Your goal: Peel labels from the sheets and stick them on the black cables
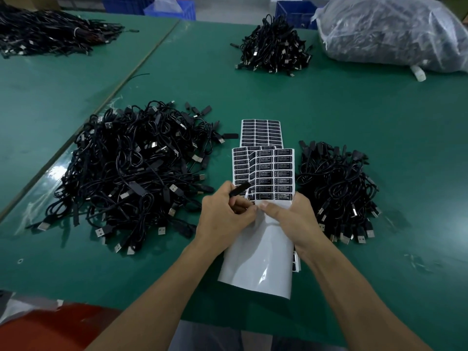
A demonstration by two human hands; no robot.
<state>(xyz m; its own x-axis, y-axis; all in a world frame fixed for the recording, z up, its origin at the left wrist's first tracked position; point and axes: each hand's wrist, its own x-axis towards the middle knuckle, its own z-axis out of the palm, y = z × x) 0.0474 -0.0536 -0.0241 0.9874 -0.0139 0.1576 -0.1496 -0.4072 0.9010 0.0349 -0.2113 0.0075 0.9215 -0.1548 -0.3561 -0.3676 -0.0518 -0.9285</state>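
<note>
Sheet [258, 262] near, half stripped, gripped by right hand [293, 219], thumb on top. Left hand [222, 214] held cable [240, 188], fingertips pinching at sheet edge. Best seemed: lift label [284, 197] by corner, keep sheet taut, avoid creases.

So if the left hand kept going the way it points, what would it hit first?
Most likely the white sheet of black labels that the right hand holds: the left hand, gripping a black cable part, points up-right at it. Depth is hard to judge.
</note>
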